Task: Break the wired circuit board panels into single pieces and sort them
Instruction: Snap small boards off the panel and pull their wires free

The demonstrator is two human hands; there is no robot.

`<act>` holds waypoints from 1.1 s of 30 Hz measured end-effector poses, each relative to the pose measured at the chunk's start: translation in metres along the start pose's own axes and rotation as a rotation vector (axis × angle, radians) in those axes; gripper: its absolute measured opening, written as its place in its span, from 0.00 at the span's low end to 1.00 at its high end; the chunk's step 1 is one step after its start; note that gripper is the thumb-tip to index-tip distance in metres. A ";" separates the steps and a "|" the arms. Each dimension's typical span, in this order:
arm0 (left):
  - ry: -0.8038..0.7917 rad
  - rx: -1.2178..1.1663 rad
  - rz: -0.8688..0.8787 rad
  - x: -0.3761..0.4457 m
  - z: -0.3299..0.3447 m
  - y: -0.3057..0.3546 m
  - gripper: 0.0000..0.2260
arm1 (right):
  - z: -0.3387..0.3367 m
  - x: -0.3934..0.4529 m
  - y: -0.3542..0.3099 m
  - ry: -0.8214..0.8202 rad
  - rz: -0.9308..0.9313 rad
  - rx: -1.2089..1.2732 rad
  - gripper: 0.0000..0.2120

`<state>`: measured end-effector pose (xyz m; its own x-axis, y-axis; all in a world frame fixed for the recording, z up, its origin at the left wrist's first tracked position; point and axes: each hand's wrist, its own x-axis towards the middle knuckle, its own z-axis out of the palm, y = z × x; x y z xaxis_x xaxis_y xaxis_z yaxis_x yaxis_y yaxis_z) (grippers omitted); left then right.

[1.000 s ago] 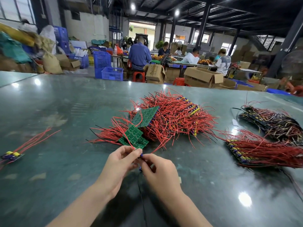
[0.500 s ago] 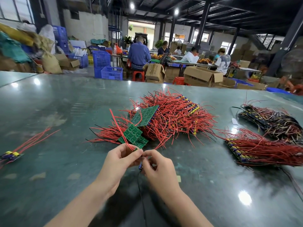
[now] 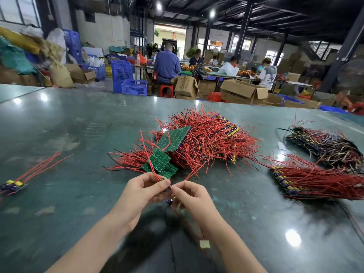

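Circuit board piece (image 3: 167, 189) pinched between left hand (image 3: 144, 191), right hand (image 3: 192, 196), fingers curled

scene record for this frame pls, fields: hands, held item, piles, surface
hands: left hand and right hand meet above the near table edge, fingers pinching
held item: small wired board piece, red wire rising from it; mostly hidden by the fingers
piles: big red-wire pile with green panels at centre; red bundle and dark bundle right; small piece group far left
surface: glossy green table

No legible text — anywhere.
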<state>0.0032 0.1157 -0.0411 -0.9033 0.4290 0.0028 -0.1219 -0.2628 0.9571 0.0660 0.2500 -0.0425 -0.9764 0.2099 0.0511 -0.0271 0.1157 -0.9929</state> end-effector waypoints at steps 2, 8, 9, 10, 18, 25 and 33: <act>-0.003 0.072 0.019 0.001 -0.001 0.000 0.09 | -0.002 0.001 0.000 0.002 -0.018 -0.078 0.08; 0.005 0.417 0.139 0.002 -0.006 -0.002 0.06 | -0.005 0.003 0.004 0.069 -0.124 -0.551 0.06; 0.018 0.446 0.156 0.003 -0.006 -0.003 0.06 | -0.005 0.003 0.005 0.087 -0.136 -0.584 0.05; 0.031 0.446 0.167 0.004 -0.005 -0.003 0.05 | -0.004 0.003 0.005 0.109 -0.148 -0.581 0.06; 0.119 0.010 0.022 0.005 0.000 -0.002 0.02 | 0.006 0.002 0.003 0.135 -0.022 -0.075 0.08; 0.081 -0.039 -0.099 0.008 -0.005 0.001 0.07 | 0.012 0.002 0.002 0.082 0.092 0.077 0.10; -0.014 0.169 -0.070 0.008 -0.007 0.003 0.10 | 0.010 0.003 0.010 0.097 -0.052 -0.136 0.11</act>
<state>-0.0071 0.1119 -0.0409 -0.8893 0.4531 -0.0625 -0.1123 -0.0838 0.9901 0.0609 0.2425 -0.0538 -0.9490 0.2920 0.1188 -0.0415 0.2577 -0.9653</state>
